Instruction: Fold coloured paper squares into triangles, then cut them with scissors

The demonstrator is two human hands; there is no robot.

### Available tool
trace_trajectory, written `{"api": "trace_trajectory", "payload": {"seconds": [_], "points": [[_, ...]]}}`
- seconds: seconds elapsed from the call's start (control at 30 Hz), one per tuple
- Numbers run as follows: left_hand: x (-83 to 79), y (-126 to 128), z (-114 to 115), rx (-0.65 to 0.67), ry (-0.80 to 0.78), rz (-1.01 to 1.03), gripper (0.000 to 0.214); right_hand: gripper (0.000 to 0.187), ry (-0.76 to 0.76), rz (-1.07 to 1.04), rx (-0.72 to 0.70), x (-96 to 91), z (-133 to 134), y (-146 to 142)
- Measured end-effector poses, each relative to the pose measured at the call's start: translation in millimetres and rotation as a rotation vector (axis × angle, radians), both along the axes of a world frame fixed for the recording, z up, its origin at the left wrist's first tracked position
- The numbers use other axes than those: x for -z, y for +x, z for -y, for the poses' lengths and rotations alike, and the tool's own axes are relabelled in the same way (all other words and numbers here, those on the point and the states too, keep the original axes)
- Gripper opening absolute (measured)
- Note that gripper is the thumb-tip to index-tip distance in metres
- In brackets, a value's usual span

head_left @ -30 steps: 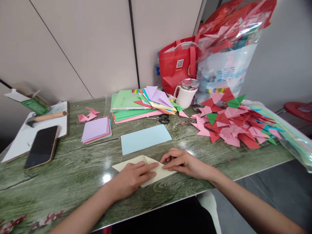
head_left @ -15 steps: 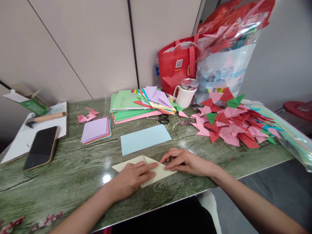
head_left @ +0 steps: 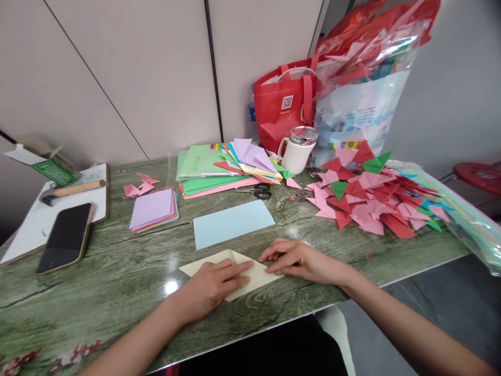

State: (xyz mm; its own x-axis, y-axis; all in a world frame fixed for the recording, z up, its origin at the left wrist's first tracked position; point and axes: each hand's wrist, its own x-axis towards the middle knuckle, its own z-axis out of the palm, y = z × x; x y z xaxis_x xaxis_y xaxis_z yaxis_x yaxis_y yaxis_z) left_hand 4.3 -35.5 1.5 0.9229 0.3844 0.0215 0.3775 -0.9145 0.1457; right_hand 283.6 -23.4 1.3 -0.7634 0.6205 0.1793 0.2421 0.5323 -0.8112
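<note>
A sheet of pale yellow paper [head_left: 254, 279], folded to a slanted shape with pointed ends, lies on the table near its front edge. My left hand [head_left: 213, 284] rests on the paper's middle, its fingers stretched out and pressing it down. At the upper right edge of the sheet is my right hand [head_left: 299, 260], fingertips touching the paper, fingers bent and apart. Part of the sheet is hidden under both hands. Just behind it lies a flat light blue paper rectangle [head_left: 234, 224].
Behind are stacked coloured papers [head_left: 203, 162], scissors [head_left: 262, 190] and a white mug [head_left: 296, 156]. Folded red and pink pieces [head_left: 368, 196] are heaped at right, before a red bag [head_left: 282, 115]. At left are square papers [head_left: 152, 209], a phone [head_left: 67, 237] and a hammer [head_left: 78, 189].
My right fingertips have shifted very slightly to the right along the paper's edge. My left hand and the yellow paper look unmoved.
</note>
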Motion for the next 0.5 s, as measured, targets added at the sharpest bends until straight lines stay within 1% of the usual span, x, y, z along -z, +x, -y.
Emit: {"api": "trace_trajectory", "payload": {"seconds": [0.3,0.5], "points": [[-2.0,1.1,-0.9,-0.002,0.016,-0.036,0.038,0.021,0.001,-0.007,-0.005,0.6,-0.2,0.5],[-1.5,0.8,-0.7,0.01,0.024,0.001,0.038,0.02,-0.003,-0.008,0.001,1.7,0.3,0.0]]}}
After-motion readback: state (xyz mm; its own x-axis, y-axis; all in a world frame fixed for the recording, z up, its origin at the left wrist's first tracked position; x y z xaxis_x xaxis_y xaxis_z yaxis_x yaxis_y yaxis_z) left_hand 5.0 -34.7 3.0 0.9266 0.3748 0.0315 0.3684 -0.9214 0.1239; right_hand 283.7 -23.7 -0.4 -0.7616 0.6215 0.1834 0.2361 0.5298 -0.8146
